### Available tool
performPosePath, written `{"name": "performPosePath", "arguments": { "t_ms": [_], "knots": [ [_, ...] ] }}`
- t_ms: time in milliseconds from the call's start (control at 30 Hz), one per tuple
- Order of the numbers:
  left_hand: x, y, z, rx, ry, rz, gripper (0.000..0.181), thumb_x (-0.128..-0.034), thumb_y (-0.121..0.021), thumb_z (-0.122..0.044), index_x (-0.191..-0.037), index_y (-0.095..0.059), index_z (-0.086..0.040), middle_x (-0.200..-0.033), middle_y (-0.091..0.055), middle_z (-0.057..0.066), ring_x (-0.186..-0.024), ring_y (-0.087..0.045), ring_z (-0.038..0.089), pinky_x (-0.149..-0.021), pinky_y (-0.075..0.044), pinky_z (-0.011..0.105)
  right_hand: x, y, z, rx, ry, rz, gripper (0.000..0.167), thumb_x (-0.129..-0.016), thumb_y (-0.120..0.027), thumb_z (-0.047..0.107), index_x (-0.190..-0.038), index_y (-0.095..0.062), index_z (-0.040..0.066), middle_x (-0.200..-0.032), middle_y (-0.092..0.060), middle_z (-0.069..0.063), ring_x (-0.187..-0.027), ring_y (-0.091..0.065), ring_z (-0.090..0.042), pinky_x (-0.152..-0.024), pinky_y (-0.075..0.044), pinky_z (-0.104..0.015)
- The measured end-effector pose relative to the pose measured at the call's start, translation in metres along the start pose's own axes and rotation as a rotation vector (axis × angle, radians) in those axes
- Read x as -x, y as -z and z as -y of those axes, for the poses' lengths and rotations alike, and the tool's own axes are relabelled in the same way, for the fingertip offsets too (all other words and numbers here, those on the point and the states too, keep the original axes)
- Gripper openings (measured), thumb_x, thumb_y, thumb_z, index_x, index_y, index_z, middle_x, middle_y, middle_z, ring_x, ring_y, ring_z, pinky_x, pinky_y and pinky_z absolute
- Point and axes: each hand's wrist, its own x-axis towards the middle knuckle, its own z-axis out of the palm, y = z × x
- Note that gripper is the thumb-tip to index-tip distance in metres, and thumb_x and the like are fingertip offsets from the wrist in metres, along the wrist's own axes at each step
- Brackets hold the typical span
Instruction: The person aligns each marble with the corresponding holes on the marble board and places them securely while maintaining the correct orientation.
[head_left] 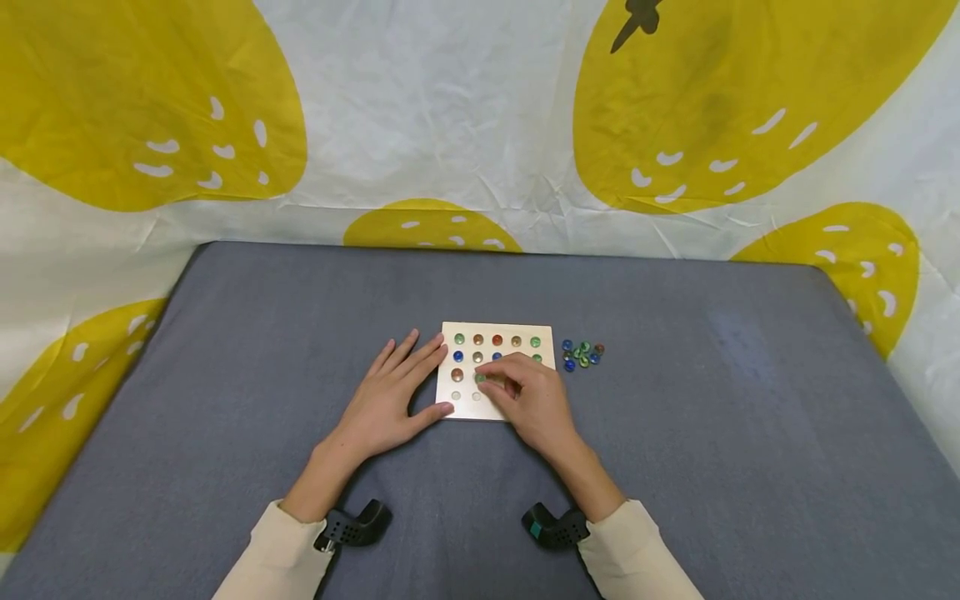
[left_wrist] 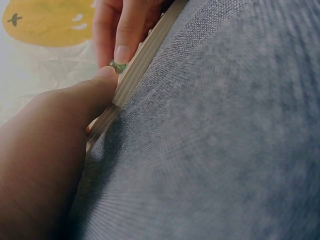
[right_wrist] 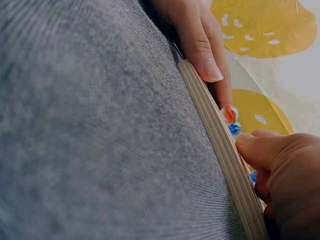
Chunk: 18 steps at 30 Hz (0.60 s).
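A pale wooden board (head_left: 467,408) with rows of round hollows lies on the table. Coloured marbles (head_left: 497,340) fill its two far rows as far as they show, and one reddish marble (head_left: 457,375) sits at the left of the third row. My left hand (head_left: 381,410) rests at the board's left side, fingers spread, thumb on the near left corner. Over the third row, my right hand (head_left: 536,404) pinches a green marble (left_wrist: 118,66) between thumb and fingertips. That hand hides part of the board. In the nearest row, two hollows (head_left: 476,397) show no marble.
A loose cluster of blue, green and brownish marbles (head_left: 583,355) lies just right of the board. Grey cloth (head_left: 300,308) covers the table. Behind it hangs a white curtain (head_left: 442,100) with yellow fruit shapes. Each wrist wears a black band-mounted device (head_left: 358,525).
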Motion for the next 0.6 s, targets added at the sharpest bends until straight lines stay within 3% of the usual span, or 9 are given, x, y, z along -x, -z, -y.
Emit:
{"name": "performPosePath", "arguments": {
  "t_ms": [367, 600],
  "knots": [
    [-0.0011, 0.0002, -0.0009, 0.007, -0.012, -0.010, 0.075, -0.0919, -0.050, -0.060, -0.148, -0.039, -0.012, -0.152, -0.034, 0.002, -0.142, -0.022, 0.031, -0.115, -0.011, 0.049, 0.0005, -0.0005, -0.0001, 0.028, 0.003, -0.019, 0.015, -0.079, -0.080, 0.010, -0.094, -0.077, 0.013, -0.076, -0.060, 0.007, -0.055, -0.043, -0.004, -0.047, -0.036, -0.022],
    [0.0014, -0.0021, 0.0000, 0.000, 0.009, 0.007, 0.076, -0.0918, -0.047, -0.063, -0.149, -0.037, -0.014, -0.153, -0.032, 0.001, -0.143, -0.020, 0.029, -0.116, -0.010, 0.048, 0.0021, -0.0013, 0.0000, 0.047, -0.005, 0.005, 0.014, -0.082, -0.077, 0.012, -0.096, -0.077, 0.015, -0.078, -0.060, 0.008, -0.056, -0.043, -0.004, -0.048, -0.036, -0.023]
  ]
}}
